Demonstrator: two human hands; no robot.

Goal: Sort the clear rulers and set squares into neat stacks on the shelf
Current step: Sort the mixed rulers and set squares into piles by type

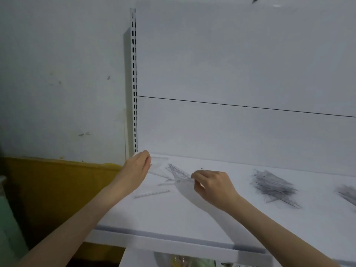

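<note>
On the white shelf (pixel 192 214), my right hand (pixel 213 186) pinches the corner of a clear set square (pixel 178 173) that tilts up off the surface. My left hand (pixel 137 166) holds the edge of another clear set square (pixel 159 164) near the shelf's back left corner. A clear straight ruler (pixel 152 194) lies flat in front of them. A thin clear ruler (pixel 163 183) lies partly under the raised set square. To the right sits a messy pile of clear set squares (pixel 273 185).
A second pile of clear pieces (pixel 346 192) shows at the right edge. A slotted white upright (pixel 134 83) stands at the shelf's back left. A yellow board (pixel 57 182) lies left of the shelf. The shelf's front lip (pixel 173 241) runs below my arms.
</note>
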